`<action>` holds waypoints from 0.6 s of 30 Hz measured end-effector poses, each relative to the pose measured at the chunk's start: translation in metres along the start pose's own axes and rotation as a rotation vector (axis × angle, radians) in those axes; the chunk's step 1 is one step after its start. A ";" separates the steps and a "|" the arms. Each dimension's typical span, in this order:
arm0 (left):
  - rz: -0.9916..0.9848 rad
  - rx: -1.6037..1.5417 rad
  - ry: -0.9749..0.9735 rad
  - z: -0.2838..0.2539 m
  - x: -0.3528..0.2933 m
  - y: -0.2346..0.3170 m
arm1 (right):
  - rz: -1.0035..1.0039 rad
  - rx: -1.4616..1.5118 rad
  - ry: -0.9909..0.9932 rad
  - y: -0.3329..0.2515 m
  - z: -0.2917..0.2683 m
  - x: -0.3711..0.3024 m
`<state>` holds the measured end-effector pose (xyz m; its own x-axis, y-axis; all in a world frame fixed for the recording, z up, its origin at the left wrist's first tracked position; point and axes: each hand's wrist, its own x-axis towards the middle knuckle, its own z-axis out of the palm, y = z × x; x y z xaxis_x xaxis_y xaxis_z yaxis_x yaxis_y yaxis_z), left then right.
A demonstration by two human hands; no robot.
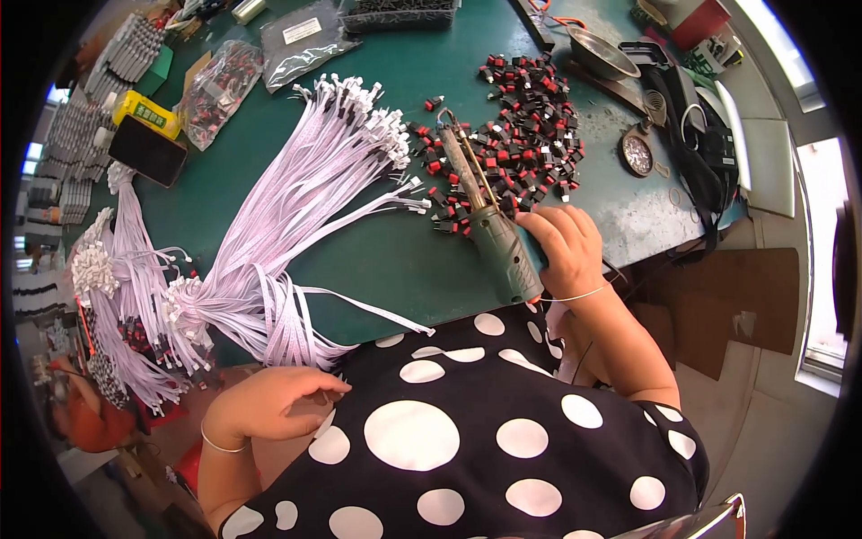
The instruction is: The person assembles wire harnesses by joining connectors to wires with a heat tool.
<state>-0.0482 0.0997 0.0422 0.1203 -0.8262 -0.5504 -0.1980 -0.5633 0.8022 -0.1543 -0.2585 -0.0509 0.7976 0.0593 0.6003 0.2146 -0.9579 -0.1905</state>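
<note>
My right hand (564, 247) is at the table's front edge, its curled fingers against the green handle of a soldering gun (503, 251). The gun's metal barrel and thin brass tube point away from me over a spread of small black and red switch-like parts (530, 126). My left hand (283, 400) is low at the left, in front of my lap, thumb and fingers apart, and I see nothing in it. Just beyond it lies a large bundle of pale flat cables (278, 198) with white connectors, one loose strand trailing toward the table edge.
More cable bundles (117, 269) hang over the left edge. Behind them are a dark phone (148, 150), a yellow bottle (148, 112) and plastic bags (305, 40). A black tray of small parts (400, 13) stands at the back. At the right are a metal bowl (603, 52) and a black strap (709, 171).
</note>
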 end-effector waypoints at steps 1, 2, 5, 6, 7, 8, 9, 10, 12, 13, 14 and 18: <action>-0.004 -0.004 0.008 -0.006 0.004 0.005 | -0.007 0.007 0.000 -0.001 0.003 -0.001; 0.063 0.091 0.054 -0.014 0.009 0.010 | 0.011 -0.027 -0.019 0.000 0.004 -0.002; 0.243 0.246 0.294 -0.031 0.035 0.020 | 0.022 -0.052 -0.025 0.000 0.006 0.001; 0.246 0.266 0.382 -0.036 0.049 0.025 | 0.026 -0.051 -0.035 -0.001 0.006 0.001; 0.247 0.287 0.473 -0.040 0.061 0.029 | 0.026 -0.049 -0.045 -0.002 0.005 -0.001; 0.262 0.348 0.564 -0.044 0.077 0.030 | 0.023 -0.046 -0.069 -0.002 0.003 -0.003; 0.274 0.409 0.655 -0.048 0.092 0.029 | 0.015 -0.042 -0.073 -0.002 0.002 -0.004; 0.269 0.405 0.663 -0.054 0.105 0.025 | 0.003 -0.016 -0.059 -0.002 0.001 -0.005; 0.259 0.690 0.739 -0.066 0.129 0.016 | -0.007 -0.003 -0.060 -0.003 -0.002 -0.008; 0.256 0.687 0.741 -0.067 0.133 0.014 | -0.009 0.000 -0.063 -0.002 -0.002 -0.007; 0.236 0.745 0.715 -0.067 0.135 0.013 | -0.031 -0.005 -0.080 -0.002 -0.002 -0.006; 0.267 0.806 0.734 -0.069 0.141 0.008 | -0.074 -0.005 -0.087 0.000 -0.005 -0.009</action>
<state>0.0346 -0.0225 -0.0127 0.4710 -0.8765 0.0997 -0.8430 -0.4140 0.3435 -0.1644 -0.2602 -0.0519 0.8256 0.1534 0.5431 0.2718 -0.9514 -0.1445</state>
